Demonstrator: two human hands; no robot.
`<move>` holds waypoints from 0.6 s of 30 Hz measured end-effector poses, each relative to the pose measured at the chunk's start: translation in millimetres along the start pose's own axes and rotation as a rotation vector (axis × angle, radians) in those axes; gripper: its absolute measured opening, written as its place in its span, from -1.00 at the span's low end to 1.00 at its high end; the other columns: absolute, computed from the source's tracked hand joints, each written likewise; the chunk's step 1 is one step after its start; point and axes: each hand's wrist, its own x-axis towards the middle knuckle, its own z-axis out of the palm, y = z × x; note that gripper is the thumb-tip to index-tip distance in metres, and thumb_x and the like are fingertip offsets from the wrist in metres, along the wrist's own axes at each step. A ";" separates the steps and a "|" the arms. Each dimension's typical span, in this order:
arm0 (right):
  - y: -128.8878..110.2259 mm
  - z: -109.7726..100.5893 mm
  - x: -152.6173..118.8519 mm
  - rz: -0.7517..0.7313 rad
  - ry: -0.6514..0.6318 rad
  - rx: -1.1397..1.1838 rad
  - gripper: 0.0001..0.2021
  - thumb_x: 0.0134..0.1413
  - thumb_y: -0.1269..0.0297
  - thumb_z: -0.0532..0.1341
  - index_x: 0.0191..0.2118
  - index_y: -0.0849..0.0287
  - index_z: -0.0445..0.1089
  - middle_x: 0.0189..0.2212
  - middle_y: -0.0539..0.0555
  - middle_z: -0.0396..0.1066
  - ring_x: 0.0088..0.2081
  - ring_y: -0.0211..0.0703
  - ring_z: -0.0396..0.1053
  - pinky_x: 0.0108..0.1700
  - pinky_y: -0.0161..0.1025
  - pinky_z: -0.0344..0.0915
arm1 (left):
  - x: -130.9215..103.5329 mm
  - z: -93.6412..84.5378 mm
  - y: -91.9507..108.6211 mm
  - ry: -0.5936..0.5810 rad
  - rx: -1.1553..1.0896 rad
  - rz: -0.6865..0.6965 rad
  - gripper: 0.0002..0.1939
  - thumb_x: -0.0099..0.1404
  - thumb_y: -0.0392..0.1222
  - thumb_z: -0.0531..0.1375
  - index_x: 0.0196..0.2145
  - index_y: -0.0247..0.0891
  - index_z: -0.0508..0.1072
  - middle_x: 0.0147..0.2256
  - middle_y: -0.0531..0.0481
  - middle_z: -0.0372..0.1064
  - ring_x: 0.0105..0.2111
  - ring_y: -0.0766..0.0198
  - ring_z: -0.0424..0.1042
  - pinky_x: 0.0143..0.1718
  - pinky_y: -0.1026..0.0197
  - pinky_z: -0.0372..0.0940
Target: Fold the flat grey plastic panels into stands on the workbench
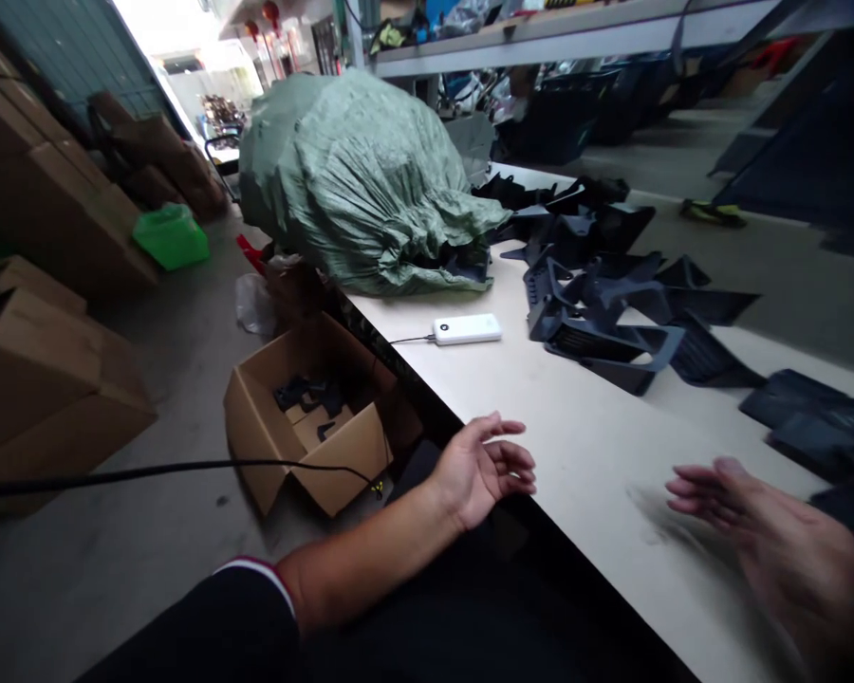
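My left hand (485,470) hovers at the near edge of the white table (541,413), palm partly up, fingers loosely curled and apart, holding nothing. Over the table's right side is my right hand (769,531), blurred, its fingers stretched out and nothing in them. Dark plastic parts (598,323) lie in a loose heap across the table beyond both hands. More dark parts (818,417) sit beyond my right hand. A white power bank (468,329) with a cable plugged into it rests on the tabletop beyond my left hand.
A large green woven sack (356,171) bulges over the table's far end. Below the left edge stands an open cardboard box (263,417) with a few black parts inside. A black cable (185,467) crosses in front of it. Stacked cartons (57,351) and a green bin (171,237) stand left.
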 end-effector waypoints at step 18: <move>28.8 3.1 11.2 -0.191 0.173 -0.157 -0.60 -0.20 -0.13 0.51 -0.40 0.11 0.60 -0.59 0.06 0.38 -0.60 -0.18 0.27 -0.61 -0.17 0.26 | 47.1 13.4 -4.4 -0.091 0.502 0.226 -0.59 0.19 0.14 0.34 -0.29 -0.31 0.55 -0.47 -0.12 0.57 -0.54 0.26 0.48 -0.44 0.23 0.35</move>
